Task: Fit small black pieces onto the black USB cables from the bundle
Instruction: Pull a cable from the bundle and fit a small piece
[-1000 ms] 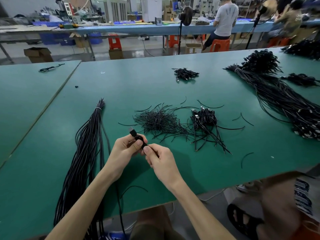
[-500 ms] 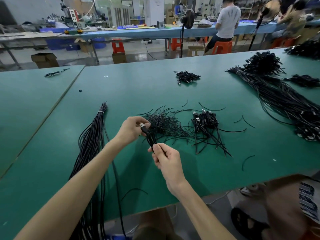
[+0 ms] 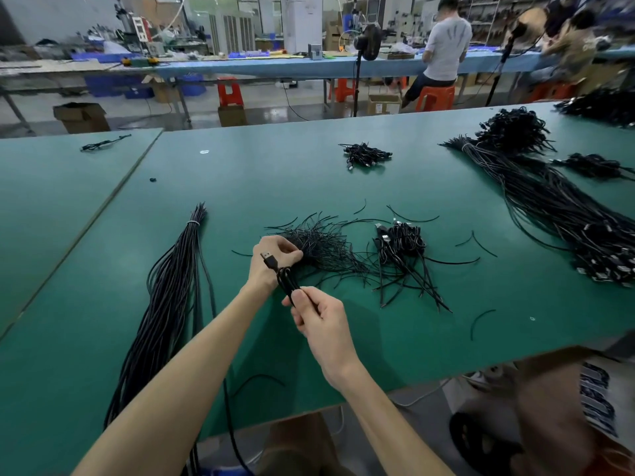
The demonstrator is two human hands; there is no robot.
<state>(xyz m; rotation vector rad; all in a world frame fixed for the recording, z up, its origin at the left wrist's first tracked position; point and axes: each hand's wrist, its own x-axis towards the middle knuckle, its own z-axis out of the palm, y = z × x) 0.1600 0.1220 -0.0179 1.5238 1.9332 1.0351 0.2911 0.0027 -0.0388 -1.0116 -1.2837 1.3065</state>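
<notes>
A folded black USB cable (image 3: 284, 277) hangs between my hands, its plug (image 3: 269, 259) pointing up and left. My right hand (image 3: 318, 319) pinches the lower end of the folded cable. My left hand (image 3: 271, 261) reaches into the loose pile of thin black ties (image 3: 319, 247) just behind the cable, fingers curled on the strands. A long tied bundle of black cables (image 3: 165, 300) lies on the green table (image 3: 240, 173) to the left. A small heap of tied USB cables (image 3: 400, 242) sits right of the ties pile.
A big spread of black cables (image 3: 556, 214) covers the table's right side, with another small heap (image 3: 366, 156) farther back. Loose ties lie scattered around (image 3: 481, 321). A person's leg and sandal (image 3: 515, 424) are at the lower right. Workers sit at a far bench.
My left hand has moved away from the cable's plug end up into the ties pile. My right hand kept the cable and lifted slightly forward with it.
</notes>
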